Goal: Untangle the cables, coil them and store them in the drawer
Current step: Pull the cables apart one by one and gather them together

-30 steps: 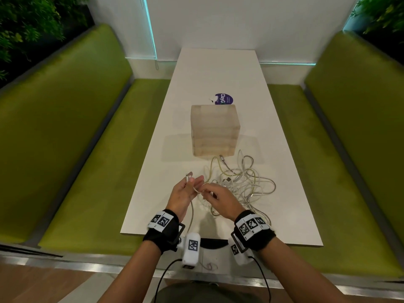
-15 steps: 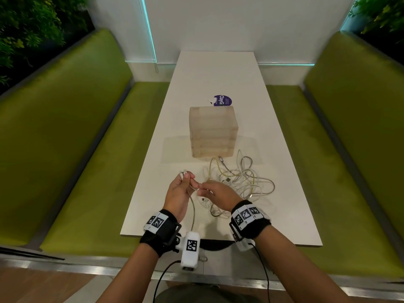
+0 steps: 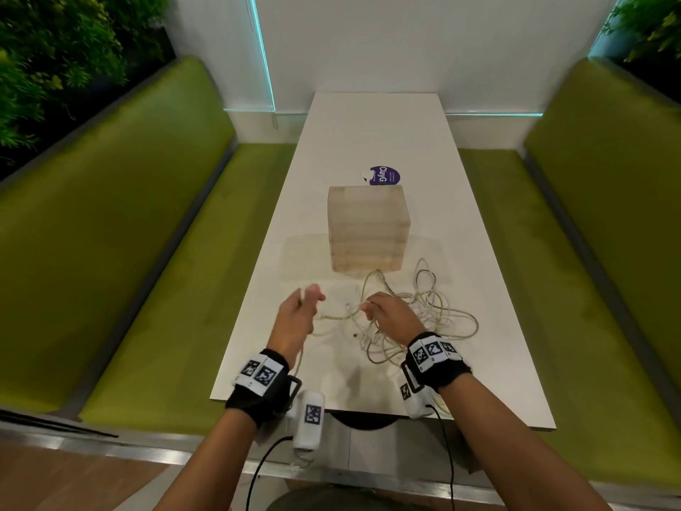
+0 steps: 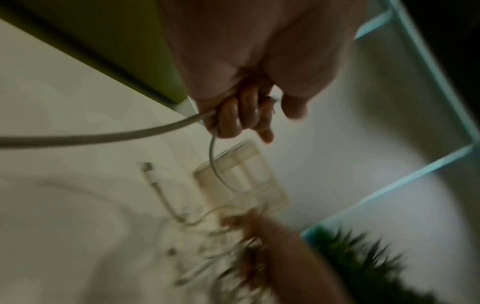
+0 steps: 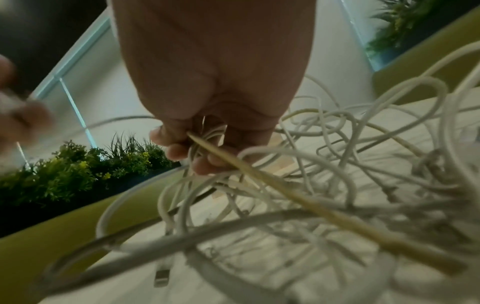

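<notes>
A tangle of white and yellowish cables (image 3: pixel 423 319) lies on the white table (image 3: pixel 368 142), in front of a pale wooden drawer box (image 3: pixel 368 230). My left hand (image 3: pixel 298 315) is raised left of the tangle, its fingers (image 4: pixel 239 115) curled round one white cable (image 4: pixel 103 135) that trails down past the wrist. My right hand (image 3: pixel 387 315) rests on the tangle's left part, gripping a bunch of cables (image 5: pixel 207 144), a yellowish one (image 5: pixel 285 195) among them. A white plug (image 4: pixel 148 166) lies on the table.
A purple round sticker (image 3: pixel 385 175) lies behind the box. Green bench seats (image 3: pixel 147 289) flank the table on both sides, and plants (image 3: pixel 55 68) stand behind their backrests. The table's near edge (image 3: pixel 368 407) is just under my wrists.
My hands, close together a second ago, have drawn apart: the left has pulled its cable away to the left and up, while the right stays on the tangle.
</notes>
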`<action>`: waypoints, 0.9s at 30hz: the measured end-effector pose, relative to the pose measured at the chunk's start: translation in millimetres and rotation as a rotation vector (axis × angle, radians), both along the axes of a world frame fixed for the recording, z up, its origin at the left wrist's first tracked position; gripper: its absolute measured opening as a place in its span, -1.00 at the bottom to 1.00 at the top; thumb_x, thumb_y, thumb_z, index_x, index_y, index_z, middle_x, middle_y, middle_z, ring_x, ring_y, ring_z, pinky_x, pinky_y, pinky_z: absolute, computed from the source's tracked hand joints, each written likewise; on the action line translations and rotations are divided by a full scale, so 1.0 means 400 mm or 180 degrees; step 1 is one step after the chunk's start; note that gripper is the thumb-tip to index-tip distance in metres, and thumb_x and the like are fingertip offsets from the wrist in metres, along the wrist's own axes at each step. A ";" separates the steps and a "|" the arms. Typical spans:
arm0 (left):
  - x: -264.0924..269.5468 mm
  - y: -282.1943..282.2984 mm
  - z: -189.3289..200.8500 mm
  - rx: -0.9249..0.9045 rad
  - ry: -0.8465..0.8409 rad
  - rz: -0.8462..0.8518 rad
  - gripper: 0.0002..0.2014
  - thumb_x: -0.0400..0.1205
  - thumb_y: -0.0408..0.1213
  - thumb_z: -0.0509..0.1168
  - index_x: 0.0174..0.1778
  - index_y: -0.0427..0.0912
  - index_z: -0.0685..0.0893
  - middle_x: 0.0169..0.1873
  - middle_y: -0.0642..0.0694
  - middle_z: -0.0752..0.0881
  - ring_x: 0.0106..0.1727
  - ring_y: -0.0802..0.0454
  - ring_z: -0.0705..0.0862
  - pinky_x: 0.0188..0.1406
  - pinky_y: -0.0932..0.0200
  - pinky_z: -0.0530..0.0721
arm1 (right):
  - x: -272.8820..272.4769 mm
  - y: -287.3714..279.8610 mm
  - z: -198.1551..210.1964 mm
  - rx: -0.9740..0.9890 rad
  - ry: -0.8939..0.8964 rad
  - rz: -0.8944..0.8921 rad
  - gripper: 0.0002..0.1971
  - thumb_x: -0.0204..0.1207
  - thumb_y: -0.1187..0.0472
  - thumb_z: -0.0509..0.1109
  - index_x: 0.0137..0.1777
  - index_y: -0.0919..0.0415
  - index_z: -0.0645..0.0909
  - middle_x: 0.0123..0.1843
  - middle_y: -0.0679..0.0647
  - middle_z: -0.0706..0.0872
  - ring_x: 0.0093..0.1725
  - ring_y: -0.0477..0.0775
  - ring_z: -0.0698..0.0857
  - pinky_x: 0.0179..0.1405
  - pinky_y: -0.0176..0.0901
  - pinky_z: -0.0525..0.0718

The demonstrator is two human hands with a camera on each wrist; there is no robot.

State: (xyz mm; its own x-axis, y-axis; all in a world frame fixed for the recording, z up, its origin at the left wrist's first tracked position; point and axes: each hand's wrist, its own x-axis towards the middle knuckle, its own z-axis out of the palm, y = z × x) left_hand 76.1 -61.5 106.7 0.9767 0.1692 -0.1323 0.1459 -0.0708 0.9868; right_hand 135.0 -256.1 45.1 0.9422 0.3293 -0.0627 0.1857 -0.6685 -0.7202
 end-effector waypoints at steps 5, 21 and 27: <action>0.020 -0.064 -0.081 0.0647 0.0361 -0.0921 -0.71 0.50 -0.06 0.46 -0.01 -0.18 0.67 -0.40 0.07 0.59 -0.37 0.17 0.52 -0.36 0.32 0.45 | -0.005 0.015 0.001 0.0213 -0.0019 0.0023 -0.69 0.62 0.12 0.19 -0.26 0.28 0.61 -0.27 0.07 0.63 -0.26 0.10 0.60 -0.18 -0.01 0.53; 0.019 -0.086 -0.024 0.0288 -0.0301 -0.0190 -0.76 0.65 -0.23 0.30 -0.30 -0.25 0.65 -0.51 0.13 0.57 -0.40 0.13 0.43 -0.31 0.17 0.39 | 0.021 -0.001 -0.013 -0.0484 -0.0119 0.0127 -0.83 0.48 0.05 0.43 -0.01 0.10 0.67 0.14 -0.07 0.59 0.04 -0.03 0.63 -0.08 -0.14 0.54; 0.023 -0.027 0.075 -0.0428 -0.0645 0.0582 -0.77 0.66 -0.30 0.28 -0.33 -0.21 0.62 -0.49 -0.01 0.38 -0.54 0.16 0.22 -0.53 0.27 0.23 | 0.034 -0.021 -0.034 -0.0710 -0.0263 0.0026 -0.77 0.61 0.07 0.30 0.06 0.23 0.65 0.22 0.00 0.56 0.09 0.04 0.64 -0.11 -0.11 0.57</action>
State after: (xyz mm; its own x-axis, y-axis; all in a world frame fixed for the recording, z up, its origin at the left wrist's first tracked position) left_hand 85.2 -72.4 136.5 0.9404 0.3389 0.0290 -0.0565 0.0717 0.9958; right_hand 148.5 -264.4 31.7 0.9444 0.3236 -0.0575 0.2440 -0.8075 -0.5370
